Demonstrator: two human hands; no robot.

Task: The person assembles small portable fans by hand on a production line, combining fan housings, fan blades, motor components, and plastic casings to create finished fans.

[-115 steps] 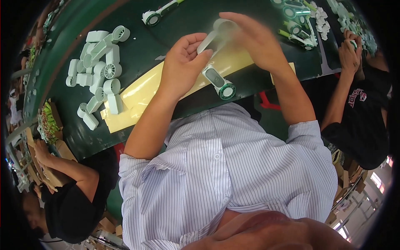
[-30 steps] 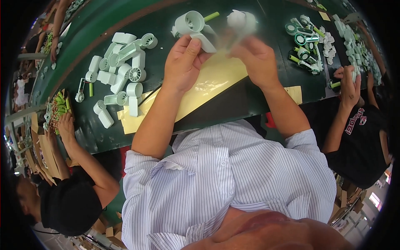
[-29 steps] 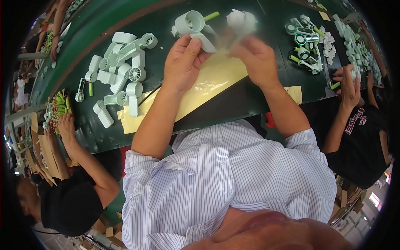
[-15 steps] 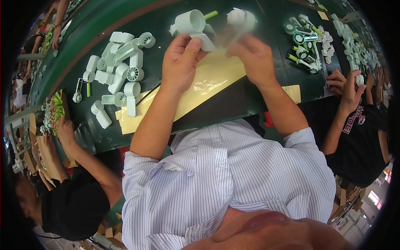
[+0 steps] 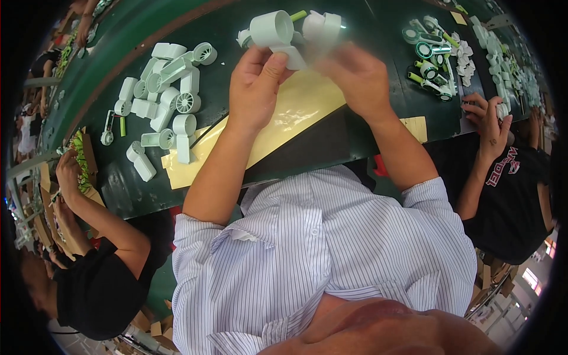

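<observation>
My left hand (image 5: pixel 257 89) grips a pale green plastic housing (image 5: pixel 271 29) with a round cup-shaped head, its thumb lying on the boxy lower part. To the right, my right hand (image 5: pixel 360 77) reaches toward that housing; its fingertips are smeared by motion, so whether they hold anything is unclear. Just beyond the hands are a bright green cylinder (image 5: pixel 298 16) and another pale round piece (image 5: pixel 331 28) with a crumpled white bit (image 5: pixel 313 26) against it. A shiny yellow sheet (image 5: pixel 296 112) lies on the table beneath my hands.
Several pale green housings (image 5: pixel 171 100) are heaped on the dark green table at left. At right sit darker part-built units (image 5: pixel 429 53) beside white crumpled pieces (image 5: pixel 465 65). Co-workers' hands (image 5: pixel 491 121) work at right, and others (image 5: pixel 70 171) at a carton of green parts (image 5: pixel 83 160) at left.
My right hand's blurred fingers have shifted slightly, while the left keeps its grip on the housing. The white bit and pale round piece beyond sit a little further left. The left co-worker's hand has lifted.
</observation>
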